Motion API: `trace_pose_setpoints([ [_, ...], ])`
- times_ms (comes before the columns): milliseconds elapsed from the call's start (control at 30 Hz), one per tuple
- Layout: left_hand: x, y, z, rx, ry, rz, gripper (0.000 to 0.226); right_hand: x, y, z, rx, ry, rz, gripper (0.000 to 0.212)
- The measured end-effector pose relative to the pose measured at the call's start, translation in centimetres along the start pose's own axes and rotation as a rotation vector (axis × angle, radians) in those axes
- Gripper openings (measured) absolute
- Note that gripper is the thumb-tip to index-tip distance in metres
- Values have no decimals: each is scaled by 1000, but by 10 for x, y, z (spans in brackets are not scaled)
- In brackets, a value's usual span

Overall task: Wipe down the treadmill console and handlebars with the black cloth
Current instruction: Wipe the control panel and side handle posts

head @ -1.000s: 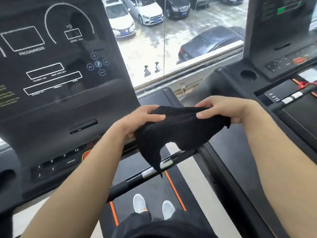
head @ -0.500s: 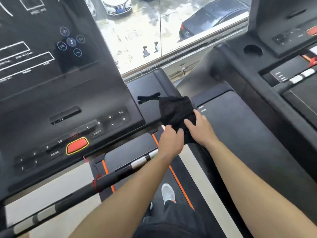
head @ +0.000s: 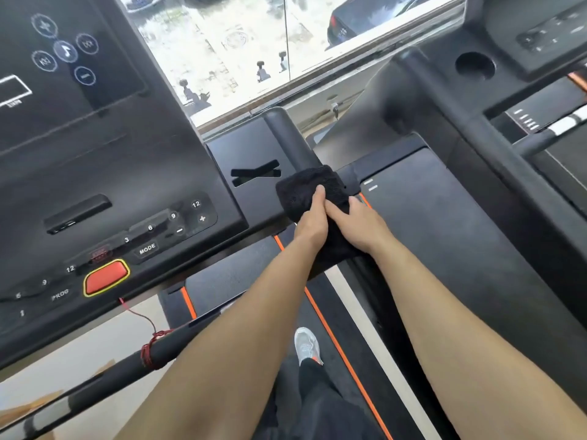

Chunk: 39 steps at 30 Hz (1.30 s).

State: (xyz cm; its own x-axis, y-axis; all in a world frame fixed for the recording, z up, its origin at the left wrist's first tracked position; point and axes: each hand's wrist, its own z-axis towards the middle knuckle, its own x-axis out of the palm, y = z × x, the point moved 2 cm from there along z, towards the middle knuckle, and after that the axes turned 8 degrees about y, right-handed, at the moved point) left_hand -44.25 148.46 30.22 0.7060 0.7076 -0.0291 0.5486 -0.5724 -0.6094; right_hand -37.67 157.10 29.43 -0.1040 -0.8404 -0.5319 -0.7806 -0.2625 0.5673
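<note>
Behind the treadmill console (head: 104, 160), a window (head: 235, 55) is seen. The black cloth (head: 300, 189) is gripped around the handlebar (head: 286, 136) by the left hand (head: 313, 224) and right hand (head: 365, 227).

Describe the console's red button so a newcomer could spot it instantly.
The big dark treadmill console fills the left of the view, with a row of keys along its lower edge. On that row, between the PROG label and the MODE key, sits the red button. It alone is bright red, ringed in yellow and larger than the white-lettered keys around it.
</note>
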Motion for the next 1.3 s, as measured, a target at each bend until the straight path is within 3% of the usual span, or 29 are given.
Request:
trace_pose_setpoints([
  [100, 5, -5, -9, -10, -30, 108, 82, 8, -4, -9, 4, -137, -154, 69],
  [200, 16, -1, -18, 43, -49, 296, 70, -2, -6, 1, -15, 13, -91, 70],
  [300, 20, 7, -25, 113, -92, 427, 65, -14, -6, 17, 100, 214, 249, 80],
  [333, 20, 9, -26, 131, -108, 467, 61, -14, -8, 25, 113, 242, 391, 74],
  [400, 18, 7, -27, 124, -130, 492, 55, -15, -8, 38, 90, 233, 533, 55],
  [500, 12, -3, -18, 58, -69, 316, 63, -15, -4, 32, 86, 190, 565, 49],
  [567, 6, -7, -8, -11, 33, 133, 85, -11, -3, 24, 83, 212, 486, 56],
  [633, -3, 8, 22, -19, 78, -15, 105, -6, -2, 15, 59, 143, 196, 71],
  [733, -10, 25, 42, -19, 75, 18, 112, 3, -3, -2, 32, 2, -17, 66],
  [800, -5, 14, 20, -10, 48, 88, 113, 3, -1, -5, 19, -11, -10, 67],
  [933, 10, 5, -5, 70, -95, 306, 74, -11, 7, 24, 23, 125, 144, 74],
  [1000, 13, 6, -6, 82, -130, 289, 66, -15, 9, 35, 22, 183, 241, 74],
  [1167, 2, -5, 0, -7, -56, 248, 82, -10, -4, 21, -55, 116, 137, 70],
  [1300, 3, -1, -2, -9, -28, 376, 96, -3, -30, -12, -80, 9, 70, 50],
])
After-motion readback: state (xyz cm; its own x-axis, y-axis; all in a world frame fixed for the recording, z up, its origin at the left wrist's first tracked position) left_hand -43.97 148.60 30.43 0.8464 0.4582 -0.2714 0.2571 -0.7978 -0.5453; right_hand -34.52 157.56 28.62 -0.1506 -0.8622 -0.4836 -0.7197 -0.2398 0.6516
